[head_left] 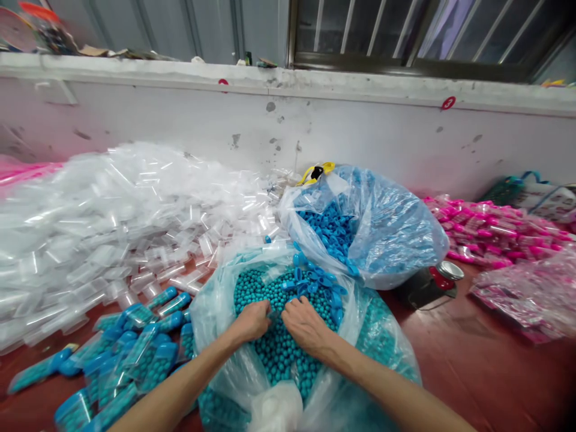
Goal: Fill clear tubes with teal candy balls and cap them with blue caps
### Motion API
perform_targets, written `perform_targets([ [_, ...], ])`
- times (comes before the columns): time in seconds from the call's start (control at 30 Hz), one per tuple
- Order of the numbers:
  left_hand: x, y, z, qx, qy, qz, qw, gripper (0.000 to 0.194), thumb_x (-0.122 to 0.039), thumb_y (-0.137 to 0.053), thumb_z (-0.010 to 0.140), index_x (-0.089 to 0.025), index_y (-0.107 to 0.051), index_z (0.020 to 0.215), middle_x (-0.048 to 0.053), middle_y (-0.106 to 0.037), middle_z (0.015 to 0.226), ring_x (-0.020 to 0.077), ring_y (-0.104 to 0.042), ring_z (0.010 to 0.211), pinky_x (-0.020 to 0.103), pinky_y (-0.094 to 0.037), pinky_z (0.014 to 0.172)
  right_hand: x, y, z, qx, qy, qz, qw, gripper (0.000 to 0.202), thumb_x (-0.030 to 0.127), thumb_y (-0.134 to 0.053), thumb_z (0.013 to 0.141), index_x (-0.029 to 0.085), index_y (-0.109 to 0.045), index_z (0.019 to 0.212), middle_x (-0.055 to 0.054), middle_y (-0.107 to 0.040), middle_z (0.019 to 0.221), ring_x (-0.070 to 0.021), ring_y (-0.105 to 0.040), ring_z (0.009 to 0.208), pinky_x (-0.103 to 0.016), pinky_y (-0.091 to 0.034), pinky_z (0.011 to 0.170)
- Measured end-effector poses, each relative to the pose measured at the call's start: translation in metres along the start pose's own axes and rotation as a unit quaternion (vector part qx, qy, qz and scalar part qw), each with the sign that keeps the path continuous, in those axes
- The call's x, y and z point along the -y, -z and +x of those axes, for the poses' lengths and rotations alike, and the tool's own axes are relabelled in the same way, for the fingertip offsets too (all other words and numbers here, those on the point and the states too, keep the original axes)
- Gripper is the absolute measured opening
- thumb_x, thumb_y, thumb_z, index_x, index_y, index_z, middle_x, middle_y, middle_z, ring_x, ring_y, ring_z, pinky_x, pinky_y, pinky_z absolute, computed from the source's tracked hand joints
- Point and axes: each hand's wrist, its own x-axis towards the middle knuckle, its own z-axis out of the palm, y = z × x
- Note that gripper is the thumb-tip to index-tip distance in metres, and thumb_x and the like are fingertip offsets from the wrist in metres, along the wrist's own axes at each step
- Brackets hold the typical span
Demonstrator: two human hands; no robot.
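Observation:
My left hand (pixel 253 320) is closed, thumb and fingers pressed together over an open plastic bag (pixel 209 306) of teal beads (pixel 288 354). Close beside it, my right hand (pixel 306 324) has its fingers curled down at the beads. A small see-through edge shows by the left fingertips, but what either hand holds is hidden. Blue caps (pixel 315 279) lie on the beads just beyond my right hand. Behind stands a second clear bag (pixel 391 234) with more blue caps (pixel 328 228) in its mouth.
Empty clear tubes (pixel 135 222) form a large heap at left. Bead-filled tubes with blue caps (pixel 144 342) lie nearer on the red surface (pixel 508 384). At right are a dark jar with a metal lid (pixel 450 270) and pink-capped tubes (pixel 495 231). A white wall (pixel 360 132) stands behind.

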Motion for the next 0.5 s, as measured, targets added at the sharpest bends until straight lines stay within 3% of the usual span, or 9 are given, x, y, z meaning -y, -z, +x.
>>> perform_targets([
  [0.17, -0.013, -0.008, 0.012, 0.001, 0.015, -0.068, 0.998, 0.013, -0.012, -0.051, 0.062, -0.018, -0.054, 0.074, 0.006, -0.063, 0.08, 0.0235, -0.056, 0.085, 0.029, -0.039, 0.071, -0.02, 0.009, -0.016, -0.02, -0.061, 0.008, 0.998, 0.009, 0.014, -0.044, 0.082, 0.017, -0.052, 0.083, -0.005, -0.055, 0.084, -0.0201, -0.048, 0.08, -0.032, -0.034, 0.07],
  [0.27, -0.027, -0.02, 0.025, 0.014, 0.033, -0.145, 0.989, 0.011, -0.012, -0.054, 0.06, -0.018, -0.052, 0.069, 0.001, -0.058, 0.066, 0.0201, -0.057, 0.073, 0.027, -0.039, 0.064, -0.029, 0.01, -0.033, -0.008, -0.076, 0.038, 0.996, 0.011, 0.016, -0.043, 0.084, 0.02, -0.053, 0.084, -0.003, -0.055, 0.089, -0.0179, -0.049, 0.081, -0.028, -0.032, 0.065],
  [0.4, -0.038, -0.035, 0.036, 0.049, 0.072, -0.28, 0.956, 0.007, -0.017, -0.055, 0.064, -0.018, -0.049, 0.068, -0.007, -0.041, 0.044, 0.0127, -0.046, 0.045, 0.023, -0.035, 0.047, -0.035, 0.011, -0.051, 0.048, -0.096, 0.098, 0.989, 0.021, 0.013, -0.037, 0.086, 0.022, -0.056, 0.084, -0.001, -0.059, 0.089, -0.0152, -0.053, 0.082, -0.025, -0.033, 0.066],
  [0.5, -0.036, -0.042, 0.037, 0.056, 0.076, -0.386, 0.918, 0.007, -0.02, -0.054, 0.067, -0.018, -0.048, 0.068, -0.009, -0.037, 0.045, 0.0081, -0.038, 0.041, 0.02, -0.03, 0.043, -0.035, 0.018, -0.044, 0.069, -0.191, 0.139, 0.969, 0.017, 0.023, -0.038, 0.087, 0.02, -0.054, 0.093, -0.004, -0.063, 0.087, -0.017, -0.057, 0.084, -0.025, -0.036, 0.067],
])
